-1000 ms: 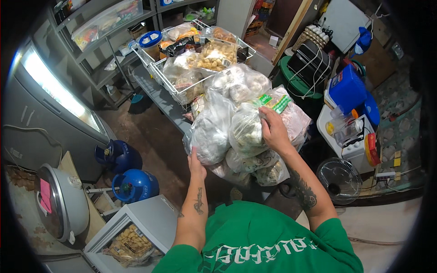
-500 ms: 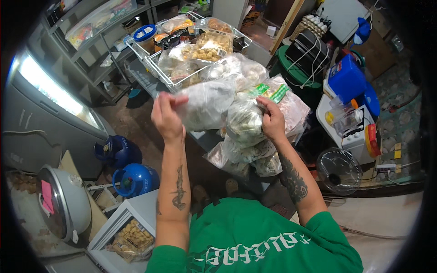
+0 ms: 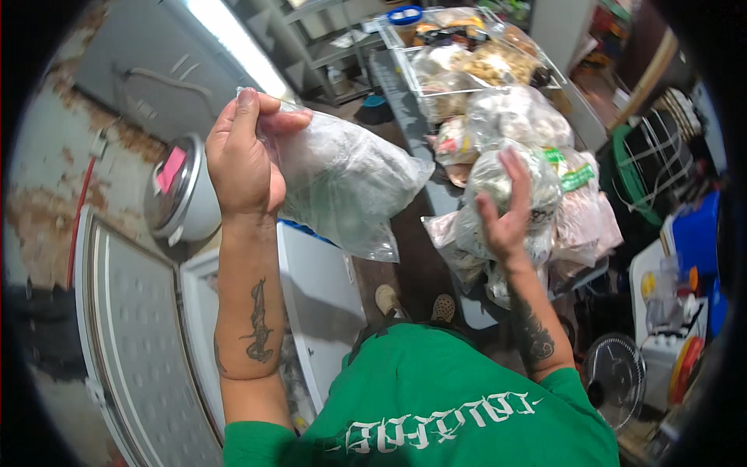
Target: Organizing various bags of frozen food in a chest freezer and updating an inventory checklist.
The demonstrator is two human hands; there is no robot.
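My left hand [image 3: 250,156] is raised at the left, its fingers closed on the top edge of a clear plastic bag [image 3: 342,183]. The bag hangs to the right of the hand, away from the table; its pale, frosty-looking contents cannot be made out. My right hand [image 3: 507,214] has its fingers apart in front of a clear bag of whitish food [image 3: 537,175] in the heap; whether it touches the bag is unclear. Several more bags, including a pinkish one with a green label [image 3: 580,206], are piled on the grey table [image 3: 476,310].
A white wire basket [image 3: 436,94] of packaged food stands at the table's far end. On my left a chest freezer [image 3: 323,303] has its lid [image 3: 132,303] raised. Behind it sits a large rice cooker [image 3: 187,194]. Blue containers [image 3: 692,229] and a clear domed lid [image 3: 615,377] are at the right.
My left hand has carried the plastic bag left, away from the heap. The view has turned left, bringing the raised freezer lid into sight. My right hand's fingers have spread.
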